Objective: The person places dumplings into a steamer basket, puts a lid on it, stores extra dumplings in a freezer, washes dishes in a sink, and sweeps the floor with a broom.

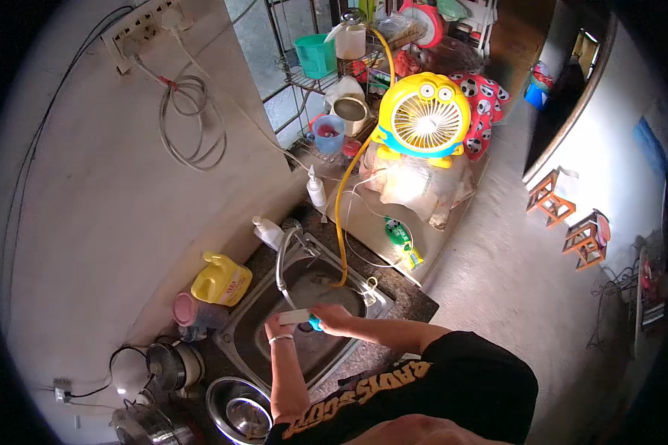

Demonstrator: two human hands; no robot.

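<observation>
Over the metal sink (pixel 243 331), my left hand (pixel 276 327), with a pale band at its wrist, is closed on a small white block-like object (pixel 295 317). Its exact kind is too small to tell. My right hand (pixel 332 320) is closed on a small blue-teal thing (pixel 315 323), perhaps a scrubber or cloth, right beside the white object's end. The curved faucet (pixel 280 268) reaches over the basin, its outlet just above the white object.
A yellow jug (pixel 221 279) and a white bottle (pixel 269 233) stand behind the sink. Metal bowls (pixel 237 410) sit left of it. A yellow hose (pixel 339 215) runs into the basin. Beyond are a lit yellow fan (pixel 428 119) and a green packet (pixel 398 233).
</observation>
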